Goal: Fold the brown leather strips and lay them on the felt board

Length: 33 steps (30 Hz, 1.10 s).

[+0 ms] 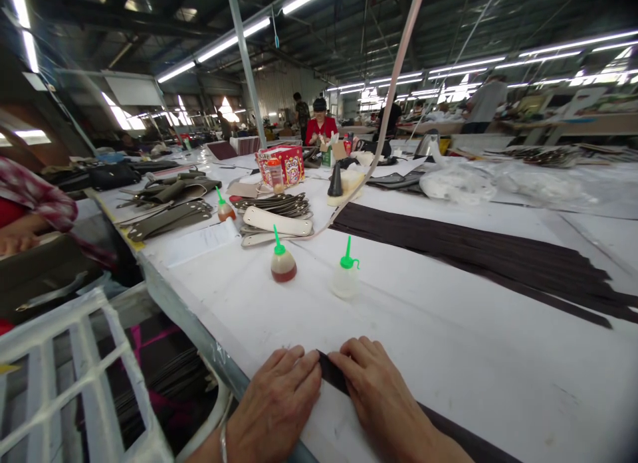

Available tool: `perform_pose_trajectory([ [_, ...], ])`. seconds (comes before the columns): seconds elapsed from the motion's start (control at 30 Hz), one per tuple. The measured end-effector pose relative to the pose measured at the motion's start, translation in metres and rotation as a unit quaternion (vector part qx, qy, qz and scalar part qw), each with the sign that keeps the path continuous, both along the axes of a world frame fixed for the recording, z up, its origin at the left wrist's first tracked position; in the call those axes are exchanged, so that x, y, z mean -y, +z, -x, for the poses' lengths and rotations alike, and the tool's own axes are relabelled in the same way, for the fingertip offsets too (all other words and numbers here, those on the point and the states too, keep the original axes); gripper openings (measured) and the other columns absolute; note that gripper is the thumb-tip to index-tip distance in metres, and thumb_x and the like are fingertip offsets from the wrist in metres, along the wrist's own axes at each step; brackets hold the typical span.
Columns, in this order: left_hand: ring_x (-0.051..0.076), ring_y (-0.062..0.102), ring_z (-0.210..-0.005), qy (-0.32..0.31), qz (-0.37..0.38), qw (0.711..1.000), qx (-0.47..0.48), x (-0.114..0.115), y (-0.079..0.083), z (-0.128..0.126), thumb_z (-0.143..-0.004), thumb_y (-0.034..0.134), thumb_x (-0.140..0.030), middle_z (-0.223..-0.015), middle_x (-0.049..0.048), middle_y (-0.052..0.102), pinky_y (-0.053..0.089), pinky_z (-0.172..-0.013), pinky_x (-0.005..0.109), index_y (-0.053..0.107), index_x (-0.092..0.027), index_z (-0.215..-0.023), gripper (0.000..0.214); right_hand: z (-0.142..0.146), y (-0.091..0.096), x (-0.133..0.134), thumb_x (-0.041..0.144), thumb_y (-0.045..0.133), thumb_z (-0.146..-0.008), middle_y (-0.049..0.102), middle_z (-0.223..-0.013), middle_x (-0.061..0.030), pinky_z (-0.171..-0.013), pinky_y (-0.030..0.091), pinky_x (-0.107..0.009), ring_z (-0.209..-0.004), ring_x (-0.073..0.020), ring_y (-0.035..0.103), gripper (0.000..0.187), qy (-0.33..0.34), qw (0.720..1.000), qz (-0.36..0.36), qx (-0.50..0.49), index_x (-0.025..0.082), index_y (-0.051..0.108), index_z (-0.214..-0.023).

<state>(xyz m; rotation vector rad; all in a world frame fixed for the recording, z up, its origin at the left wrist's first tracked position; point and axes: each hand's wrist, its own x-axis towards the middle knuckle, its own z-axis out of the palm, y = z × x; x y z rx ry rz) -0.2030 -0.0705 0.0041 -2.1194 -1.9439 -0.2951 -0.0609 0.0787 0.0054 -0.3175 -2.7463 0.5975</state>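
A narrow dark brown strip (pixel 333 375), perhaps leather or fabric, lies on the white-covered table (pixel 269 317) and runs under my right forearm to the lower right. At its near end, my left hand (pixel 279 400) has its fingers pressed together on the strip's left edge. My right hand (pixel 373 383) pinches the opposite edge, thumb hidden beneath the fingers. Beyond my hands stand two squeeze bottles with green nozzles: one bottle (pixel 284 269) holds reddish-brown liquid, the other bottle (pixel 345 281) looks clear or whitish.
Many dark strips (pixel 463 250) lie fanned out at the right. Behind the bottles are stacked straps (pixel 279 217), a third green-tipped bottle (pixel 226 210) and a red patterned box (pixel 289 164). A white plastic crate (pixel 74 383) stands lower left. A co-worker's sleeve (pixel 40 190) shows at left.
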Motion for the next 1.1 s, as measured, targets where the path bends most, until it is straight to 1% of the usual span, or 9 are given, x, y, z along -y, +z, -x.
perform_pose_trajectory([
  [0.23, 0.027, 0.055, -0.108, 0.0, -0.007, 1.0, 0.001, 0.0004, -0.001, 0.0003, -0.093, 0.045, -0.012, -0.125, 0.0081, 0.06, 0.047, -0.092, 0.042, 0.055, -0.012, -0.121, 0.03, -0.0028, 0.0019, 0.0022, 0.001, 0.056, -0.085, 0.058, -0.093, -0.0056, -0.077, 0.038, -0.036, -0.085, -0.0221, 0.049, 0.031, 0.024, 0.999, -0.046, -0.012, 0.018, 0.062, -0.11],
  [0.33, 0.027, 0.055, -0.108, 0.001, -0.015, 1.0, -0.001, 0.0003, -0.0007, 0.0003, -0.093, 0.045, -0.012, -0.125, 0.0081, 0.06, 0.048, -0.091, 0.042, 0.056, -0.012, -0.12, 0.03, -0.0037, 0.0031, 0.0024, 0.002, 0.059, -0.085, 0.058, -0.093, -0.0055, -0.077, 0.036, -0.036, -0.086, -0.0222, 0.049, 0.03, 0.032, 0.998, -0.056, -0.004, 0.017, 0.061, -0.11],
  [0.5, 0.028, 0.056, -0.107, 0.0, -0.021, 1.0, -0.009, 0.0007, 0.0011, 0.0002, -0.093, 0.044, -0.013, -0.125, 0.0083, 0.061, 0.049, -0.089, 0.042, 0.056, -0.011, -0.121, 0.031, -0.0038, 0.0018, 0.0021, 0.002, 0.059, -0.084, 0.059, -0.096, -0.0056, -0.077, 0.033, -0.037, -0.087, -0.022, 0.049, 0.036, 0.034, 0.997, -0.069, -0.01, 0.017, 0.058, -0.116],
  [0.67, 0.026, 0.057, -0.105, 0.012, -0.04, 0.999, -0.004, 0.0025, 0.0042, -0.0002, -0.095, 0.043, -0.017, -0.124, 0.0042, 0.063, 0.052, -0.086, 0.041, 0.057, -0.014, -0.122, 0.03, -0.0034, -0.0032, 0.0006, 0.004, 0.066, -0.079, 0.059, -0.095, -0.0026, -0.076, 0.029, -0.036, -0.085, -0.0206, 0.049, 0.043, 0.038, 0.993, -0.105, -0.028, 0.019, 0.056, -0.119],
  [0.77, 0.025, 0.057, -0.105, 0.023, -0.046, 0.999, 0.01, 0.0042, 0.0054, -0.0001, -0.096, 0.042, -0.019, -0.124, 0.0022, 0.063, 0.053, -0.087, 0.04, 0.057, -0.016, -0.122, 0.03, -0.0032, -0.0045, 0.0002, 0.008, 0.069, -0.078, 0.06, -0.094, -0.0013, -0.075, 0.028, -0.036, -0.084, -0.0198, 0.049, 0.044, 0.04, 0.99, -0.128, -0.049, 0.019, 0.056, -0.119],
  [0.93, 0.026, 0.055, -0.109, 0.033, -0.034, 0.998, 0.048, 0.007, 0.005, 0.002, -0.096, 0.042, -0.021, -0.127, 0.0049, 0.06, 0.053, -0.089, 0.043, 0.057, -0.019, -0.121, 0.029, -0.0039, -0.0015, 0.0011, 0.01, 0.071, -0.077, 0.06, -0.096, -0.0006, -0.078, 0.028, -0.037, -0.085, -0.0195, 0.049, 0.048, 0.038, 0.989, -0.136, -0.039, 0.02, 0.054, -0.122],
  [1.1, 0.027, 0.053, -0.112, 0.038, -0.012, 0.997, 0.07, 0.0072, 0.0064, 0.0029, -0.095, 0.046, -0.019, -0.128, 0.0068, 0.058, 0.052, -0.091, 0.046, 0.055, -0.019, -0.123, 0.03, -0.0046, 0.0004, 0.0013, 0.01, 0.067, -0.081, 0.061, -0.099, -0.0004, -0.082, 0.027, -0.039, -0.087, -0.0192, 0.049, 0.05, 0.037, 0.99, -0.131, -0.032, 0.021, 0.051, -0.126],
])
